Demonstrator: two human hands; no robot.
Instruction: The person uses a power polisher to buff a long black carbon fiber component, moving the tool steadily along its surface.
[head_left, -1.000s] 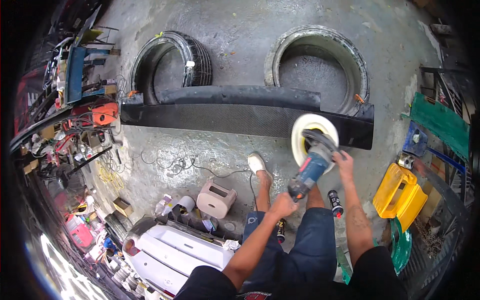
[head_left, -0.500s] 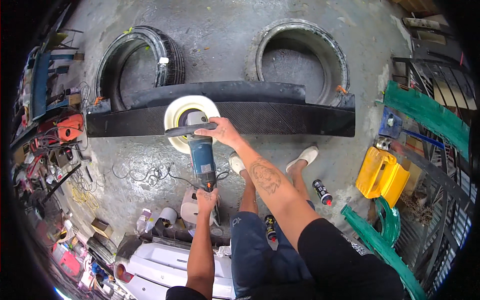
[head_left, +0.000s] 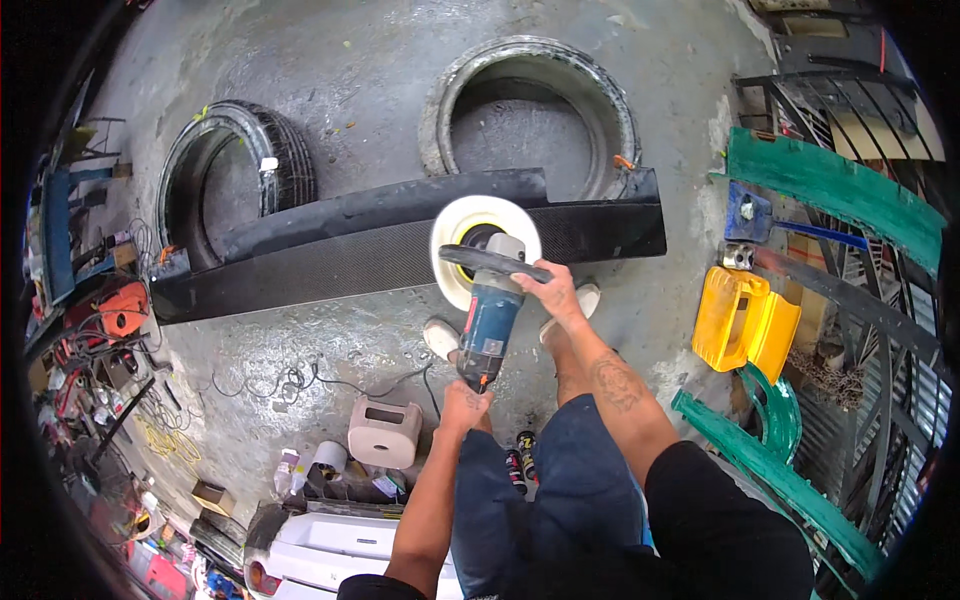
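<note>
Polisher over the black panel: a rocking panel, snagged cord or kicking pad could each spoil things.
At far left, a tyre (head_left: 290, 165) seems to carry one end of the weave-patterned panel (head_left: 330, 265); lopsided pressure might shift it. Near left, the slack cord (head_left: 345, 383) trails across the floor and could catch a shoe (head_left: 440, 338). The left hand (head_left: 466, 405) has its fingers wrapped round the rear grip of the polisher (head_left: 490, 320). The white pad (head_left: 478, 210) overlaps the panel's near edge, which might grab it; contact is unclear. The right hand (head_left: 553, 288) curls closed on the loop handle's right side; a loose hold could let it twist.
</note>
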